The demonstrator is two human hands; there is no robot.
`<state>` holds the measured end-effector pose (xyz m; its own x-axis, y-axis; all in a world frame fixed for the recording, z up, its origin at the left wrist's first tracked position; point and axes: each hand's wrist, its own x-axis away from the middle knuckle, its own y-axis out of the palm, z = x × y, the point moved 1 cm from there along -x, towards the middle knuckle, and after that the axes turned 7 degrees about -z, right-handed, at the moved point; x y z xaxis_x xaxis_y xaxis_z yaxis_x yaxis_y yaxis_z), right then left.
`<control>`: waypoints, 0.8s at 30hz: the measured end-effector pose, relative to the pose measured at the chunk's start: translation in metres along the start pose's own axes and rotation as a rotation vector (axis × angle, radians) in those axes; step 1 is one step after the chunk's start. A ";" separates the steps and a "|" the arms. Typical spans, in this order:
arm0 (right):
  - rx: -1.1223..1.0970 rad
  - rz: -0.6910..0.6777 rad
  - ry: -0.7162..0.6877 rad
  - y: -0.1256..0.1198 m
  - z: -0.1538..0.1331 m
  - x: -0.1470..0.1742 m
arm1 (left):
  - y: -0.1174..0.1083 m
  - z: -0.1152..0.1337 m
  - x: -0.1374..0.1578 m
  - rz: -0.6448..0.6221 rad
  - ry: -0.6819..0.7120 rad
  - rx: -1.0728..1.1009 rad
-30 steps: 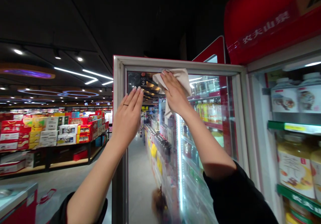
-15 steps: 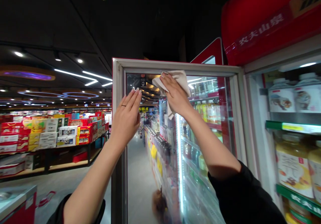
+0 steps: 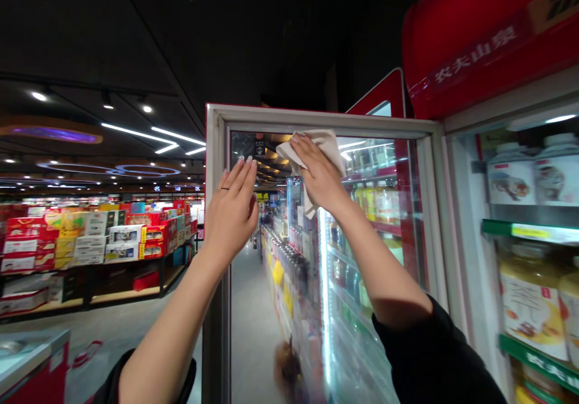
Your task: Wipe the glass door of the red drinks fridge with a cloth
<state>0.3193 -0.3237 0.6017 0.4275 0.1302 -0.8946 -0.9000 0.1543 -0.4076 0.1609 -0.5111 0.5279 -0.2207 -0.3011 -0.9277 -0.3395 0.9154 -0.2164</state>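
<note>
A glass fridge door [image 3: 253, 307] with a pale frame stands open in front of me. High on the pane, my right hand [image 3: 319, 178] presses a whitish cloth [image 3: 332, 145] flat to the glass, and one corner of the cloth hangs below the palm. My left hand [image 3: 233, 211] is at the door's left side, its fingers stretched out and side by side, overlapping the inner frame edge and the glass. Nothing is in it. Whether its fingertips touch the pane I cannot tell.
On the right, the fridge's shelves hold bottled drinks [image 3: 531, 301], under a red header [image 3: 456, 48]. Boxed goods [image 3: 122, 241] are stacked on a display at the left. A red and white cabinet [image 3: 36, 362] stands at the lower left. Shelves and bottles show through or in the glass.
The whole view has shifted slightly, with the scene a little farther right. Both hands and the cloth keep nearly the same places against the door.
</note>
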 end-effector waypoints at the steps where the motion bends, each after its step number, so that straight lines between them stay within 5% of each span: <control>1: -0.005 -0.012 -0.017 -0.002 -0.001 0.003 | 0.000 0.001 0.000 -0.008 0.000 -0.008; 9: 0.002 0.001 0.037 -0.018 0.020 0.005 | 0.000 0.005 0.000 -0.073 -0.015 -0.048; 18: 0.009 -0.082 0.000 -0.021 0.012 0.027 | 0.002 0.008 0.002 -0.042 0.006 -0.050; 24: 0.030 -0.028 0.053 -0.026 0.022 0.006 | 0.006 0.013 -0.001 -0.037 0.070 -0.027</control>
<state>0.3470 -0.3052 0.6104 0.4469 0.0739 -0.8916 -0.8845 0.1861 -0.4279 0.1705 -0.5016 0.5234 -0.2703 -0.3537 -0.8954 -0.3727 0.8960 -0.2414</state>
